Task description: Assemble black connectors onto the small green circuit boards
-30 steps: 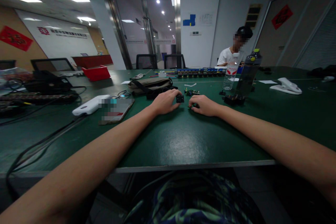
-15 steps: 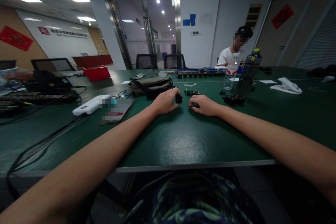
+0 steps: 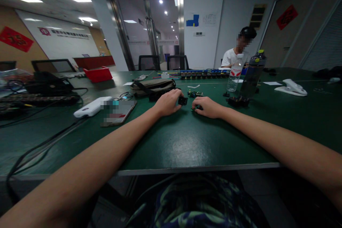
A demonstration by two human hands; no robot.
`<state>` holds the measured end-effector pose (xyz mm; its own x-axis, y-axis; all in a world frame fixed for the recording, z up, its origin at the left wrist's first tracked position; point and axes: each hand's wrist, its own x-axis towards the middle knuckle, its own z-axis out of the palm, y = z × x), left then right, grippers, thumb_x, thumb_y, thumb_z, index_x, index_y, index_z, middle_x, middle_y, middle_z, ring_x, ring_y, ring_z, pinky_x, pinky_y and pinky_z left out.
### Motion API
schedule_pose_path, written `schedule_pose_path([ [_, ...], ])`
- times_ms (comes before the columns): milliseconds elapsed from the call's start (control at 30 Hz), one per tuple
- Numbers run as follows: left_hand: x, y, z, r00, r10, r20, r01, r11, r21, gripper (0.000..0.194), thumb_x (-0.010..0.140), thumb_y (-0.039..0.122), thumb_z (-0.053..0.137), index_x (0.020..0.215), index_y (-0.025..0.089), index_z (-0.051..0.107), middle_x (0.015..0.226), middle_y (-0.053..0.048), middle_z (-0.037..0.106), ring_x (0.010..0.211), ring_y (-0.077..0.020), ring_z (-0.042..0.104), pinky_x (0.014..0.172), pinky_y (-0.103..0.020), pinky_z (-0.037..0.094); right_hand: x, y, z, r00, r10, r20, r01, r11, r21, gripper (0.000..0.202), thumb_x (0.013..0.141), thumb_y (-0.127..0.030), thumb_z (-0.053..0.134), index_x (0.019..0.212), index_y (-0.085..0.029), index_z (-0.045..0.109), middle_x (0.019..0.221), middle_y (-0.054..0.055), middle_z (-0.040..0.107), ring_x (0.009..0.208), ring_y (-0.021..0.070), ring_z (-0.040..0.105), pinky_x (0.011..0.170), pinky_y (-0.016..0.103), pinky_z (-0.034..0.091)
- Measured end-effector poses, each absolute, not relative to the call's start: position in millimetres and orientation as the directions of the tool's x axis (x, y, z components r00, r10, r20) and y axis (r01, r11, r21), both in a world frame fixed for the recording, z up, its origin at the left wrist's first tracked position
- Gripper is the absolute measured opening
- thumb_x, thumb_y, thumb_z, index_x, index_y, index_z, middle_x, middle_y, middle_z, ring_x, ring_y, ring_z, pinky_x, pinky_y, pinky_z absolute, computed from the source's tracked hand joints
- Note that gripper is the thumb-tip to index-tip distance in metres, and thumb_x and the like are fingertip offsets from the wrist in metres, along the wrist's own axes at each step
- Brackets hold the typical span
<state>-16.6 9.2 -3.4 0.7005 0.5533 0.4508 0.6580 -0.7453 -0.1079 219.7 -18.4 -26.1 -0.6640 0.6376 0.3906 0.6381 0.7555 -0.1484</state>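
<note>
My left hand [image 3: 169, 102] is closed on a small black boxy part [image 3: 182, 100], which sticks out from its fingertips just above the green table [image 3: 187, 149]. An open, hollow-looking side of the part faces right. Across a small gap, my right hand [image 3: 207, 107] rests on the table with its fingers curled around a small green circuit board [image 3: 193, 108]; most of the board is hidden by the fingers. Directly behind that hand lies a loose group of green circuit boards [image 3: 195, 93].
A phone [image 3: 119, 113] and white power bank [image 3: 92, 107] lie left, before a grey-brown pouch [image 3: 152, 87]. Right stand a clear water bottle [image 3: 233, 78], a dark bottle [image 3: 252, 74] and black parts [image 3: 238, 102]. A person [image 3: 237, 55] sits across the table.
The black part has turned in my left fingers, so its hollow side now shows, and it reaches slightly farther right. My right hand has stayed in place.
</note>
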Motion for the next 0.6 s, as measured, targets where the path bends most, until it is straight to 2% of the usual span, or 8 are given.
schedule_pose_path([
  [267,-15.1,6.0,-0.3,0.685,0.573,0.450,0.678,-0.727,-0.106,0.029,0.084,0.029,0.059,0.109,0.018,0.052,0.113,-0.012,0.063,0.109,-0.0289,0.061,0.093,-0.041,0.051,219.4,-19.8,-25.1,-0.665,0.641,0.383,0.642,0.753,-0.146,0.015,0.081,-0.009,0.061,0.092,-0.016,0.068,0.096,0.007,0.064,0.088,0.0183,0.059,0.086,0.030,0.043],
  [600,-16.0,6.9,-1.4,0.689,0.562,0.459,0.674,-0.729,-0.118,0.028,0.083,0.029,0.060,0.108,0.021,0.052,0.112,-0.010,0.063,0.108,-0.0271,0.062,0.091,-0.039,0.052,219.7,-18.8,-25.6,-0.663,0.638,0.391,0.640,0.755,-0.145,0.014,0.081,-0.008,0.062,0.091,-0.017,0.067,0.095,0.006,0.064,0.088,0.0177,0.059,0.085,0.030,0.044],
])
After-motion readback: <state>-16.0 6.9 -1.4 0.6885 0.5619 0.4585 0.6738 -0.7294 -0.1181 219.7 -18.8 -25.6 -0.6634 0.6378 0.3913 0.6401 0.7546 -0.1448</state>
